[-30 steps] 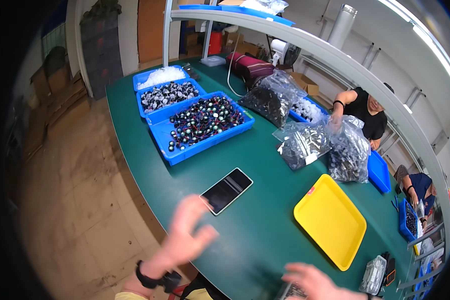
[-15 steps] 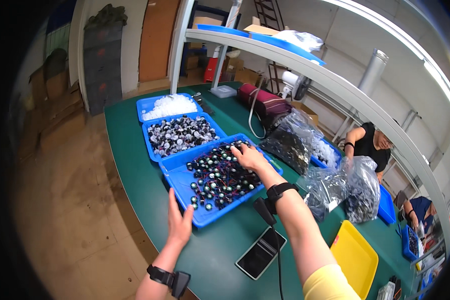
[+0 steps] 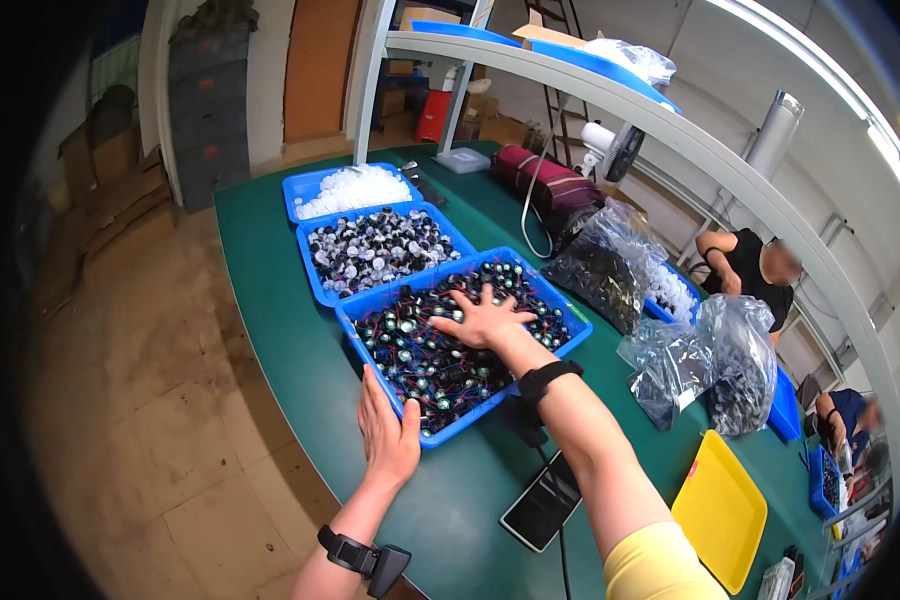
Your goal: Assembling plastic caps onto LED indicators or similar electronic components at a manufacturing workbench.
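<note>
In front of me a blue tray point(image 3: 440, 437) holds many small round black parts point(image 3: 420, 375) with shiny greenish tops and thin red and blue wires. My right hand point(image 3: 488, 322) lies over these parts with its fingers spread, palm down, gripping nothing. Against the tray's near left side rests my left hand point(image 3: 388, 432), fingers stretched out along the outer wall and thumb by the corner. Black bands with small devices sit on both wrists.
Beyond are a blue tray of clear and black parts point(image 3: 375, 250) and one of white pieces point(image 3: 355, 192). A phone point(image 3: 543, 505), a yellow tray point(image 3: 720, 510), plastic bags of parts point(image 3: 740, 370) and a dark red roll point(image 3: 540, 183) lie rightward. A co-worker point(image 3: 750, 270) sits across.
The small wired parts are now spread across the tray, covering its formerly bare left side. My right hand has moved nearer the tray's middle, fingers wider apart; the tray sits slightly farther right in view.
</note>
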A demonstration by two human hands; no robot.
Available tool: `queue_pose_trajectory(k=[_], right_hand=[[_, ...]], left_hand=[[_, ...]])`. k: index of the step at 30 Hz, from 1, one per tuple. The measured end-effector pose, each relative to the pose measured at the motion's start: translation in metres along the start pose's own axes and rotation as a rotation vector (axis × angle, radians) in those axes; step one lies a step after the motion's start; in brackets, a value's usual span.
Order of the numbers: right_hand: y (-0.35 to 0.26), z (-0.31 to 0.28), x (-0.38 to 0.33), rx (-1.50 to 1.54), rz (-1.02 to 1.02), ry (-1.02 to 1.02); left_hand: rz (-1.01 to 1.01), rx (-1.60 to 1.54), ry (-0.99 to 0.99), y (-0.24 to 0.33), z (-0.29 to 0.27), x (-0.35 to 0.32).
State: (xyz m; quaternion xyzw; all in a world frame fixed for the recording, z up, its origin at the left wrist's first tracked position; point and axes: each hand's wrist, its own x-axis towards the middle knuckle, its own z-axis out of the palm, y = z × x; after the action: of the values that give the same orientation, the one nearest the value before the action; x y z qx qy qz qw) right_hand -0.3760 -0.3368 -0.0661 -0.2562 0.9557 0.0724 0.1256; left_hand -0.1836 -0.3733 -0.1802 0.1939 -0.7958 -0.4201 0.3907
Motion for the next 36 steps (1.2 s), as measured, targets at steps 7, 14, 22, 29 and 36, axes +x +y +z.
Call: queue_pose_trajectory(k=[7, 14, 22, 29, 36], right_hand=[[0.018, 0.007, -0.023, 0.200, -0.266, 0.125], [-0.010, 0.027, -0.048, -0.047, -0.355, 0.045], [0.054, -0.018, -0.118, 0.266, -0.388, 0.332], [0.092, 0.052, -0.154, 1.706, 0.124, -0.415], [0.061, 0.077, -0.093, 1.738, 0.194, -0.074]], left_hand=[[-0.007, 0.024, -0.012, -0.003, -0.002, -0.003], [-0.053, -0.217, 0.083, -0.011, -0.004, 0.002], [-0.605, -0.220, 0.068, -0.079, -0.105, 0.161], [-0.450, 0.394, -0.028, -0.125, -0.048, 0.225], [-0.587, -0.390, -0.230, -0.089, -0.052, 0.226]])
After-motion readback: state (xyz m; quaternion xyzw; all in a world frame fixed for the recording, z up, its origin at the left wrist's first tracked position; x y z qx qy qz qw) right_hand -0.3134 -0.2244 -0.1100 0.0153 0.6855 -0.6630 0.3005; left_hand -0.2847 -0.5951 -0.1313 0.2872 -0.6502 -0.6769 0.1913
